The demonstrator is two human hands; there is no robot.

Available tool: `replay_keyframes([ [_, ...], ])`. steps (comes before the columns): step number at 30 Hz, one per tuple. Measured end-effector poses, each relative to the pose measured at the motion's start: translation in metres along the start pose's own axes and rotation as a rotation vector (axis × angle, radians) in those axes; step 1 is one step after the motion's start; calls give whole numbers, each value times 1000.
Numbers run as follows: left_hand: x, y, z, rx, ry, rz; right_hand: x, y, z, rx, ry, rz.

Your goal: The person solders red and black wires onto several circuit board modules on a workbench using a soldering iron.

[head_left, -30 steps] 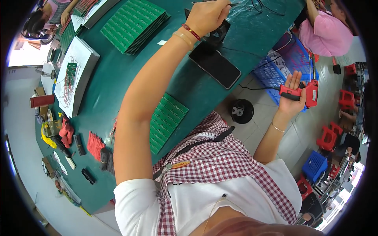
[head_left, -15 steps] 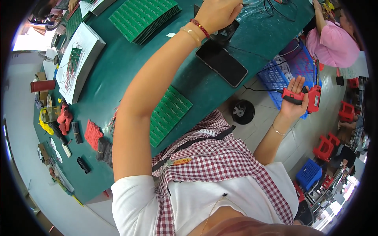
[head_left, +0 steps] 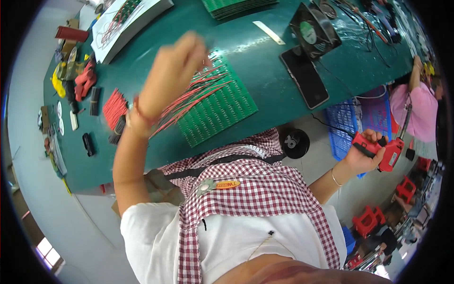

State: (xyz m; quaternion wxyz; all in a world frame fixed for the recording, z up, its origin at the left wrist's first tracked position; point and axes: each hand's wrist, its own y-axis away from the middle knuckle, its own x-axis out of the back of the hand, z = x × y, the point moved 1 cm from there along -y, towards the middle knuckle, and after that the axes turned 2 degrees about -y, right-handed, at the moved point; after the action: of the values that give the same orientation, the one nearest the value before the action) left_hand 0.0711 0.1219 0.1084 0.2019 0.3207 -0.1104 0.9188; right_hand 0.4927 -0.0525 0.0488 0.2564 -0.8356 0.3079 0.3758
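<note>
Nearest is the checked apron [head_left: 255, 194], its lap reaching under the edge of the green desk [head_left: 265, 71]. Off to the right, clear of the desk, the right hand [head_left: 362, 158] has its fingers closed round the handle of a red soldering gun [head_left: 390, 157], the tip pointing up and away; a black cord runs from it. Beneath, on the floor, are a black bin [head_left: 294, 143] and a blue basket [head_left: 341, 130].

On the desk near the apron lies a green board [head_left: 224, 109], with loose red wires [head_left: 196, 98] fanned slantwise across it and past its left edge. The left hand [head_left: 177, 61] is over their upper left part, fingers curled but blurred; I cannot tell whether they pinch anything. Left of that wrist lies a red bundle [head_left: 114, 109].

Farther right, a phone [head_left: 305, 78] lies just beside a black fan [head_left: 314, 31]. Farther back are a white strip [head_left: 268, 32], stacked boards [head_left: 239, 8] and, at right, a co-worker in pink [head_left: 417, 111].
</note>
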Motion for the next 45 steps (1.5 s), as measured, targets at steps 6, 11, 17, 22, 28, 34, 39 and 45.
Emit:
replay_keyframes([
  [6,-81,137,-33,-126,-457,-37,-25,-13,23,-81,-11,-138],
  [11,-97,130,-48,-176,-491,-40,-49,-21,36,-100,-31,-173],
  [17,-114,93,-51,-306,-461,0,-57,-8,37,-133,16,-241],
  [22,-115,71,-47,-266,-553,146,-67,16,45,-315,109,-340],
  [28,-76,96,-39,247,-8,392,-60,65,65,-661,313,-425],
  [34,-77,117,-52,499,77,390,-61,104,97,-974,404,-483],
  [39,-76,118,-61,397,-208,484,-71,127,112,-1029,504,-555],
  [45,-75,109,-59,288,-261,595,-74,140,119,-1018,588,-616],
])
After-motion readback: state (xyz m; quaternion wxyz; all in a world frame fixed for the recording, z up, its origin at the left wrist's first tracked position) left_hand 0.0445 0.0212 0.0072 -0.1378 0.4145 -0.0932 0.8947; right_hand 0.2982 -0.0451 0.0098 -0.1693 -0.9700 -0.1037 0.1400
